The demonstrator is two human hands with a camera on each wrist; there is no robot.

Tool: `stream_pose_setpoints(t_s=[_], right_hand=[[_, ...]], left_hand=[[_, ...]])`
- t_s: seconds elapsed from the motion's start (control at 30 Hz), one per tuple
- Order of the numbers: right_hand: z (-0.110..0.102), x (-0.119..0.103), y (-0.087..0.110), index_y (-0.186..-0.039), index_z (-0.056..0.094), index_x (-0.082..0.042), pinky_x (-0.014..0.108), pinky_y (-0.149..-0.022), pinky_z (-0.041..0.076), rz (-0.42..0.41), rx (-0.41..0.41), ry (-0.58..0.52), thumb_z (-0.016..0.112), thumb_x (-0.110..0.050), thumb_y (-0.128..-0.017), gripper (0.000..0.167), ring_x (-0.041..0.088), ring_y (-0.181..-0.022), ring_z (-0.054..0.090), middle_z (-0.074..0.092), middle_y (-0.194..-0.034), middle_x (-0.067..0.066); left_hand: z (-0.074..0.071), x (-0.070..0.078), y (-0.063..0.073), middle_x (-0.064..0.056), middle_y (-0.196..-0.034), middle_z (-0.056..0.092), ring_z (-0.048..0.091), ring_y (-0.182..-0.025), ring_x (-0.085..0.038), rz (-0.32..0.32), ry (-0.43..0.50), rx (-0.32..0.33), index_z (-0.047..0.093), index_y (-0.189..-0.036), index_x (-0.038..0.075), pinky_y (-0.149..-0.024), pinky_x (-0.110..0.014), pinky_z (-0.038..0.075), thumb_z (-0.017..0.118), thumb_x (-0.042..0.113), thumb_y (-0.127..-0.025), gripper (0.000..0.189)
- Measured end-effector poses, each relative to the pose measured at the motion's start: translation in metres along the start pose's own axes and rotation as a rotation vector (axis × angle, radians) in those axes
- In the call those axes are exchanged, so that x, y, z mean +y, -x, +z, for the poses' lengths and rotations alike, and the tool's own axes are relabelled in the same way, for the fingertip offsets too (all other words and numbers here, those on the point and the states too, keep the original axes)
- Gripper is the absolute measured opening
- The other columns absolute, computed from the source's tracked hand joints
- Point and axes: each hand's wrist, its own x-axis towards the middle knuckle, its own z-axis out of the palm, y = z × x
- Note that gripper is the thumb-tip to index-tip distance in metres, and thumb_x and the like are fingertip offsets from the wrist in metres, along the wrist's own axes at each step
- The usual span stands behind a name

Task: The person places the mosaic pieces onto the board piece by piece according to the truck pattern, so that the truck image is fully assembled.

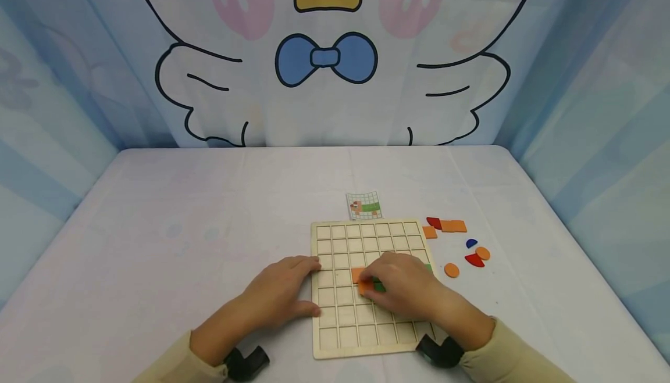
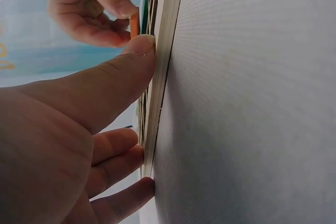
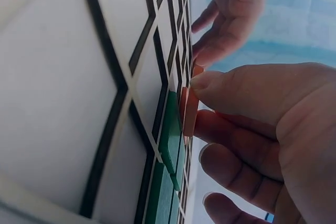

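Observation:
A wooden grid board (image 1: pixel 345 316) lies flat on the table. My left hand (image 1: pixel 277 290) rests against its left edge, thumb and fingers spread and touching the rim. Over the middle of the grid, my right hand (image 1: pixel 405 284) pinches an orange tile (image 3: pixel 192 108) between thumb and fingers, tilted close over the cells. Another orange tile (image 1: pixel 357 274) sits in the grid just beyond it. Green tiles (image 3: pixel 169 129) lie in cells beside the held one, partly hidden under my right hand in the head view.
Behind the board lies a small picture card (image 1: pixel 365 206) with a grid drawing. To the right are orange rectangles (image 1: pixel 453 226), orange discs (image 1: pixel 452 270), red wedges (image 1: pixel 474 260) and a blue half disc (image 1: pixel 471 243). A printed curtain (image 1: pixel 324 110) stands behind the table.

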Motion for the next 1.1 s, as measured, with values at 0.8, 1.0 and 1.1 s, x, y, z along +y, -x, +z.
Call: stream_pose_setpoints(t_s=[0.8, 1.0, 1.1], right_hand=[[-0.0011, -0.0038, -0.0017, -0.097, 0.079, -0.017, 0.025, -0.063, 0.049, -0.033, -0.003, 0.011, 0.079, -0.025, -0.087, 0.013, 0.007, -0.074, 0.061, 0.069, -0.084, -0.008], [-0.0014, -0.0051, -0.0030, -0.097, 0.079, -0.016, 0.027, -0.065, 0.049, -0.041, 0.002, 0.030, 0.080, -0.024, -0.086, 0.014, 0.008, -0.074, 0.061, 0.070, -0.084, -0.008], [-0.0009, -0.0055, -0.0031, -0.096, 0.079, -0.016, 0.027, -0.065, 0.049, -0.039, 0.004, 0.041, 0.081, -0.025, -0.085, 0.014, 0.009, -0.075, 0.061, 0.071, -0.085, -0.007]], left_hand=[[-0.0019, 0.0012, 0.0013, -0.013, -0.142, 0.054, 0.050, -0.131, -0.033, 0.017, 0.002, 0.005, 0.055, -0.136, 0.004, -0.106, -0.049, 0.042, 0.084, 0.039, -0.081, 0.071], [-0.0019, 0.0015, 0.0013, -0.013, -0.141, 0.055, 0.050, -0.130, -0.034, 0.019, 0.010, 0.012, 0.055, -0.135, 0.003, -0.106, -0.049, 0.042, 0.084, 0.038, -0.081, 0.071], [-0.0020, 0.0017, 0.0013, -0.013, -0.141, 0.055, 0.051, -0.130, -0.034, 0.023, 0.010, 0.017, 0.055, -0.135, 0.003, -0.106, -0.049, 0.042, 0.084, 0.037, -0.081, 0.071]])
